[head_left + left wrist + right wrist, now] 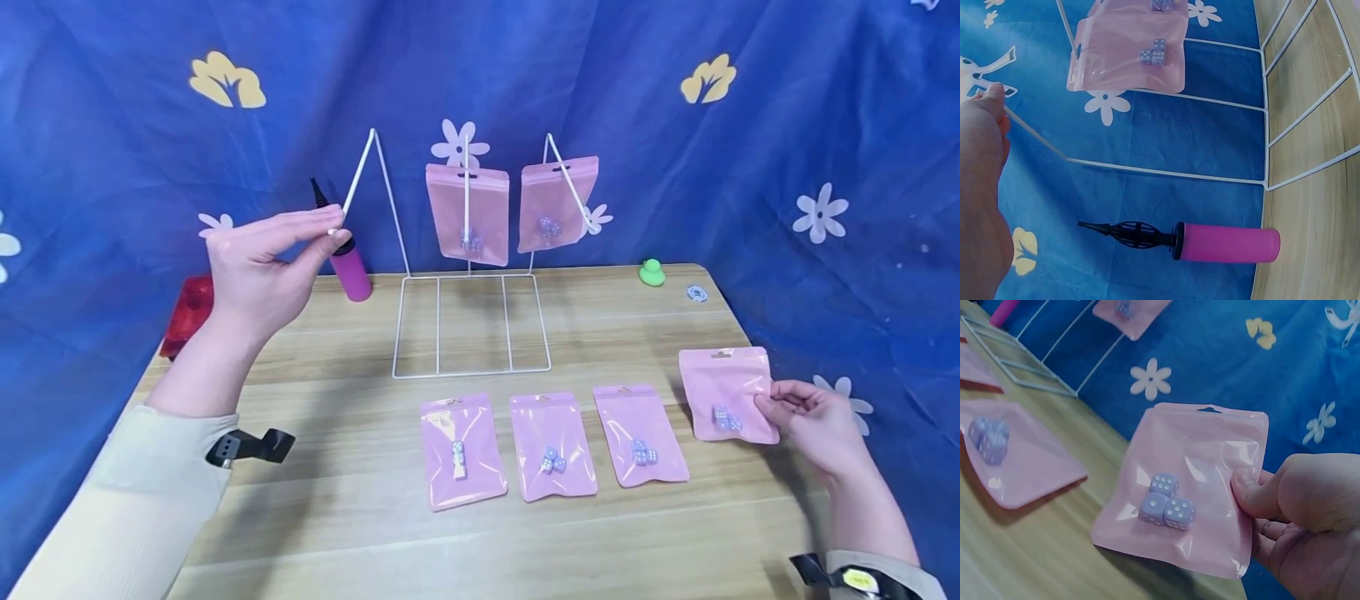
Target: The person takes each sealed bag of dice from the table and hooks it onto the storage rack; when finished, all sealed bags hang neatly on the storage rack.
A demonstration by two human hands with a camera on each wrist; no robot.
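Observation:
My left hand (262,267) pinches the outer end of the left prong on a white wire display rack (471,375). At the right, my right hand (821,421) holds a pink pouch (701,387) by its side edge, thumb in front, lifted off the table. Three lilac dice (1166,503) show through that pouch in the right wrist view. One pink pouch (480,200) hangs from the rack's middle prong and another pink pouch (558,217) from the right prong, both with dice inside. The left prong carries no pouch.
Three pink pouches with dice lie in a row on the wooden table (337,500): a left pouch (442,475), a middle pouch (532,425) and a right pouch (618,417). Behind stand a magenta hand pump (351,273), a red tray (187,312), a green duck (652,273) and a chip (697,293).

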